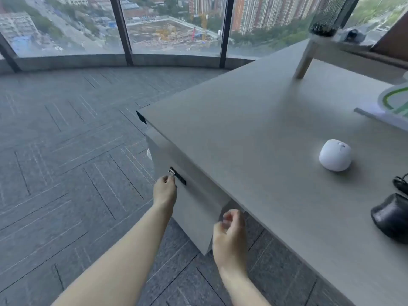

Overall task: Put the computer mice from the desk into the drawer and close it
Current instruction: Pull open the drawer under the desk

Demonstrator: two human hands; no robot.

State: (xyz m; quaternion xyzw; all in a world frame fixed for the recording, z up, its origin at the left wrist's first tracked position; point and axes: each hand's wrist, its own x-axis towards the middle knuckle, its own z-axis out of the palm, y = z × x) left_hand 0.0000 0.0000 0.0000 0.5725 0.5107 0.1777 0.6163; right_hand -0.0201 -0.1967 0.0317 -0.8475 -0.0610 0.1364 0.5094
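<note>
Reaching low under the near-left edge of the grey laminate bench (254, 129), the left hand (164, 191) has its fingers (166, 179) curled together right at the small black handle plate (177, 176) on the pale grey drawer front (194, 208); whether they pinch the little metal piece on that plate or only touch it is too blurred to tell. The placing suggests the drawer must be opened before anything can go in, and it looks shut or barely ajar, its front running flush beneath the bench edge.

The right hand (229, 237) hangs near the drawer's near corner, just below the bench edge, fingers loosely bent and apart from each other, holding nothing. It seems kept free, ready to help the pull or go up for a mouse.

Both mice are on the bench top, well to the right of the hands. The rounded white computer mouse (335, 155) sits alone in the open middle of the surface. The glossy black computer mouse (391, 217) lies nearer, at the right edge of the view, partly cut off, with a dark cable (400, 184) looping just beyond it.

At the far right a black mesh holder (331, 14) stands on a raised shelf, out of the way. Neither mouse is stowed yet.
</note>
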